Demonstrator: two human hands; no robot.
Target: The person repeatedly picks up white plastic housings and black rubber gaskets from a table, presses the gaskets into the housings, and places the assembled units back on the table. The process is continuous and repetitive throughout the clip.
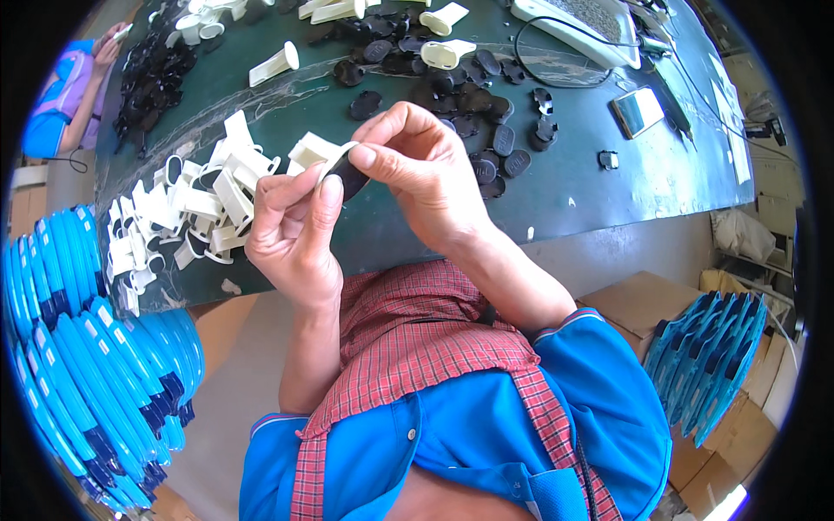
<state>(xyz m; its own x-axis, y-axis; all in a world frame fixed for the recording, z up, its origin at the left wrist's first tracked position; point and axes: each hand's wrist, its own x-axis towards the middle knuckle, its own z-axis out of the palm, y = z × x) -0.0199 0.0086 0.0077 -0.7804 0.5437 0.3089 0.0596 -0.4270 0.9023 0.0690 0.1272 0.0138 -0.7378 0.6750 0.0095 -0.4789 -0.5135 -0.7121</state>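
Observation:
Both hands meet over the near part of the green table. My left hand [293, 234] grips a cream plastic part [311, 150] by its flared rim, thumb and fingers pinched on it. A black oval plastic cap [350, 177] sits against the flared end of that part. My right hand [427, 179] pinches the top edge of the rim and the cap between thumb and forefinger. Whether the cap is fully seated cannot be told. To the left of my left hand lies a heap of cream plastic parts [225, 195], several with black ends. Loose black caps [482, 111] lie beyond my right hand.
A white tray of small grains [586, 26] stands at the far right, near a black cable [521, 62] and a shiny rectangular object [638, 112]. Blue stacked items [85, 384] flank the table at left. Another person's arm [85, 111] shows at far left.

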